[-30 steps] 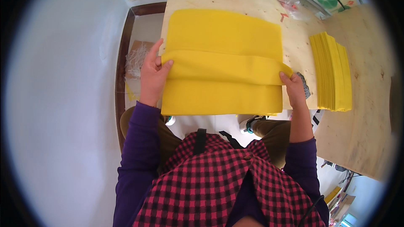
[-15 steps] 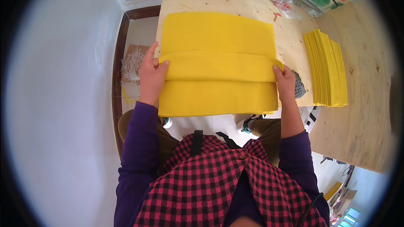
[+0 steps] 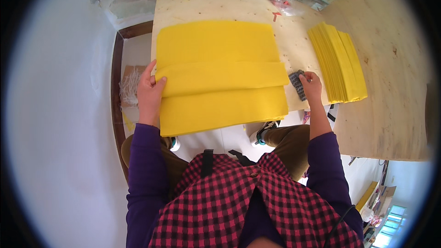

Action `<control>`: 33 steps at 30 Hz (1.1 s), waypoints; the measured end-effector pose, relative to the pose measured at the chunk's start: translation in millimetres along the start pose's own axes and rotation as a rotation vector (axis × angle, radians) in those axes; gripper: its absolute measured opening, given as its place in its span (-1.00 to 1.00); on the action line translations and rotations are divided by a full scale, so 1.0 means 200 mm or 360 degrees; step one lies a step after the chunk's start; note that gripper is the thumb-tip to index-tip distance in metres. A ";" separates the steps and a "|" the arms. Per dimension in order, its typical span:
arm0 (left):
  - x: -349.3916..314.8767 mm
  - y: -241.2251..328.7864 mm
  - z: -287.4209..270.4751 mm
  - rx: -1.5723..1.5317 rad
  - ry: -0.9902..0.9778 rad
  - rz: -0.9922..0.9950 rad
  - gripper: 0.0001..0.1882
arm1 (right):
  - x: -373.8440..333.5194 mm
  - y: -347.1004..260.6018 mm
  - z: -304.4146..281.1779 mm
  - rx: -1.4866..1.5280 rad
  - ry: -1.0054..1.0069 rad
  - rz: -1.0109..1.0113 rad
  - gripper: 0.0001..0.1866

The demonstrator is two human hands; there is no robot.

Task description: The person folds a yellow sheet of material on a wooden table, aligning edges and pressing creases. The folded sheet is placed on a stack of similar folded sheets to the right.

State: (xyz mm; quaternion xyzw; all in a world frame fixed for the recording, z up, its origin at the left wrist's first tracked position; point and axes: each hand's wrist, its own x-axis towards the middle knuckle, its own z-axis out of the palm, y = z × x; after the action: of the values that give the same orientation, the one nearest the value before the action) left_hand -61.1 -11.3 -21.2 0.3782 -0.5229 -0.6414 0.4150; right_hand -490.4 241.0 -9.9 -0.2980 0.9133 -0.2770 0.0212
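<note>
A stack of yellow fabric sheets [image 3: 216, 41] lies on the pale wooden board in front of me. Across its middle runs a folded yellow strip [image 3: 220, 79]. My left hand [image 3: 150, 93] pinches the strip's left end, thumb on top and fingers at the edge. To the right of the stack, my right hand [image 3: 311, 87] is closed on a grey knitted-looking cloth [image 3: 297, 84], lifting or gripping its upper corner; the cloth still seems to rest on the board. The strip's right end lies free, slightly past the stack's edge.
A pile of folded yellow fabric [image 3: 337, 62] stands on the wooden board [image 3: 197, 2] at the right. Behind it lies a clear plastic bag [image 3: 285, 4] with red bits. White shredded strands [image 3: 130, 87] lie on the floor at left, beside the wall.
My right hand has let go of the yellow strip's right end and moved right to grip the grey cloth. My left hand stays at the strip's left end. The view has shifted.
</note>
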 end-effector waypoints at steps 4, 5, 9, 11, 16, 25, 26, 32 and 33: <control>0.00 -0.01 -0.01 -0.0075 -0.0022 -0.0016 -0.43 | 0.01 0.16 0.05 -0.0438 0.0012 0.0005 -0.73; 0.00 -0.01 -0.02 -0.0048 -0.0024 -0.0001 -0.42 | 0.03 0.18 0.07 -0.0442 -0.0015 0.0045 -0.74; 0.00 -0.01 -0.02 -0.0089 -0.0049 -0.0015 -0.41 | 0.10 0.25 0.07 -0.0420 -0.0069 0.0126 -0.75; 0.00 0.00 -0.02 -0.0129 -0.0057 -0.0029 -0.40 | 0.10 0.24 0.05 -0.0212 0.0012 -0.0005 -0.75; 0.01 -0.02 -0.04 -0.0222 -0.0125 -0.0050 -0.35 | -0.06 -0.06 0.03 0.0380 0.0103 -0.0243 -0.75; 0.00 0.00 -0.05 -0.0211 -0.0175 -0.0004 -0.25 | -0.44 -0.90 0.10 0.0268 -0.0429 -0.1170 -0.55; 0.00 0.01 -0.06 -0.0193 -0.0173 -0.0009 -0.24 | -0.45 -0.96 0.13 0.0285 -0.0494 -0.1230 -0.51; 0.00 0.02 -0.06 -0.0194 -0.0214 0.0007 -0.21 | -0.45 -1.14 0.23 -0.0069 -0.0644 -0.1248 -0.42; 0.00 0.02 -0.06 -0.0193 -0.0222 0.0006 -0.22 | -0.46 -1.15 0.23 -0.0056 -0.0661 -0.1246 -0.43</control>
State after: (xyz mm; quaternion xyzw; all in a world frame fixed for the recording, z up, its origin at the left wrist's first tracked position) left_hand -49.1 -15.2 -18.7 0.3057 -0.5113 -0.6959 0.4010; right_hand -283.1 114.9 58.9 -0.6712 0.7125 -0.1827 0.0925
